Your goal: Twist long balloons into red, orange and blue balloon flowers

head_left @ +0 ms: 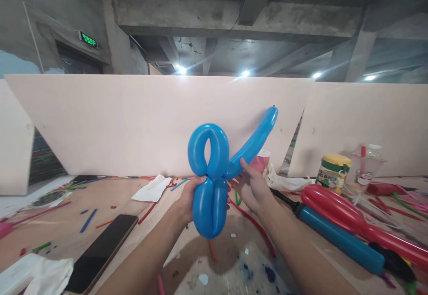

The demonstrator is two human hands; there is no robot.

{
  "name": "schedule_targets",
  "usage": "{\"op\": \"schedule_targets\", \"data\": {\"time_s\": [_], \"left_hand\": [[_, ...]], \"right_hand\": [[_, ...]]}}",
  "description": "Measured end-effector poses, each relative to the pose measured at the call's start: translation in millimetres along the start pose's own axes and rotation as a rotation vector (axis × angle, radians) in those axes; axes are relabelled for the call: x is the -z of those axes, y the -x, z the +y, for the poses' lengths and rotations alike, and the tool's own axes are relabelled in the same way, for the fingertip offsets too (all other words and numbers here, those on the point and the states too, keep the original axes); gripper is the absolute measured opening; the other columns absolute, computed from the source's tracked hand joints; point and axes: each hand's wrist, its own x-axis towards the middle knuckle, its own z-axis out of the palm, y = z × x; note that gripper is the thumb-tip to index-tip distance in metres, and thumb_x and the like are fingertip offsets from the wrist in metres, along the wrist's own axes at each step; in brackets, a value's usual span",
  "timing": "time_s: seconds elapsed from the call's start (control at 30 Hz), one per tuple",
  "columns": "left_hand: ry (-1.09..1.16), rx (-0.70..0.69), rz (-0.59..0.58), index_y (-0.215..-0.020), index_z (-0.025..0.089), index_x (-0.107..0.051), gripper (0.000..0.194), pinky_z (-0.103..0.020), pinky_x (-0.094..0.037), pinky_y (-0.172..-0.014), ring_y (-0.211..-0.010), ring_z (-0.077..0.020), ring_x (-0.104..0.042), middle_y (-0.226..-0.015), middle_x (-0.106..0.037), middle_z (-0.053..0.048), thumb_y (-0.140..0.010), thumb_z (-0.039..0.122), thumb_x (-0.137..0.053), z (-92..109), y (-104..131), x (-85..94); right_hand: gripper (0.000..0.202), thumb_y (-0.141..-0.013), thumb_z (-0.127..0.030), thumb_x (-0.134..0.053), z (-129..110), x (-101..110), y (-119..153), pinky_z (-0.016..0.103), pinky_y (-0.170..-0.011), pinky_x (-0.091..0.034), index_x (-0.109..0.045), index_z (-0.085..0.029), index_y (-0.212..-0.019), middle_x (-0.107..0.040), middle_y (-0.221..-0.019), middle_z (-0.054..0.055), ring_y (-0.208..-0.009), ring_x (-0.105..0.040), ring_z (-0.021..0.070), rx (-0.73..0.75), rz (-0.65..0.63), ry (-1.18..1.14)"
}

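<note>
A blue modelling balloon point(210, 208) is held up above the table, twisted at its middle into an upper loop and a lower loop. From the twist a long straight end slants up to the right, with a small knot at its tip. My left hand point(187, 199) grips the balloon at the twist from the left, thumb on the front and the other fingers hidden behind. My right hand point(251, 183) is closed around the base of the straight end, its thumb on top. Some of its fingers are hidden behind the balloon.
A blue hand pump point(341, 237) and a long red balloon point(334, 203) lie at the right, near a yellow-lidded jar point(334, 170) and a plastic cup point(366, 170). At the left are a phone point(102, 252), tissues point(152, 189) and balloon scraps. Pale boards point(133, 121) stand behind.
</note>
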Motion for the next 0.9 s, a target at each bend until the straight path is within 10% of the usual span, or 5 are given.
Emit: {"op": "schedule_targets", "data": {"time_s": [0.2,0.6,0.9], "left_hand": [[-0.047,0.07,-0.105,-0.121,0.008,-0.052,0.067,-0.044,-0.04,-0.081,-0.089,-0.0312,-0.061,-0.104,-0.065,-0.018,-0.067,0.047,-0.057,6.8,6.5,5.3],[0.193,0.04,0.045,-0.106,0.008,-0.06,0.051,-0.043,-0.042,-0.081,-0.082,-0.0281,-0.063,-0.091,-0.067,-0.014,-0.077,0.048,-0.047,12.7,0.7,-9.4],[-0.047,0.385,0.263,-0.104,0.008,-0.061,0.053,-0.04,-0.046,-0.069,-0.067,-0.0268,-0.064,-0.075,-0.068,-0.01,-0.078,0.052,-0.046,16.5,-1.3,9.5]], "right_hand": [[0.031,-0.071,-0.047,-0.068,3.5,-3.0,4.8,0.025,-0.043,-0.038,-0.055,-0.019,-0.072,-0.059,-0.059,0.0,-0.048,-0.05,0.0137,-0.063,-0.069,0.151],[0.024,-0.067,-0.031,-0.074,7.1,0.0,1.8,0.031,-0.075,-0.047,-0.06,-0.022,-0.085,-0.064,-0.081,-0.002,-0.078,-0.058,0.0161,0.405,-0.06,0.145],[0.029,-0.067,-0.03,-0.073,-16.7,9.9,12.5,0.052,-0.1,-0.031,-0.067,-0.024,-0.095,-0.061,-0.118,0.007,-0.117,-0.046,0.0342,0.768,-0.441,1.241]]}}
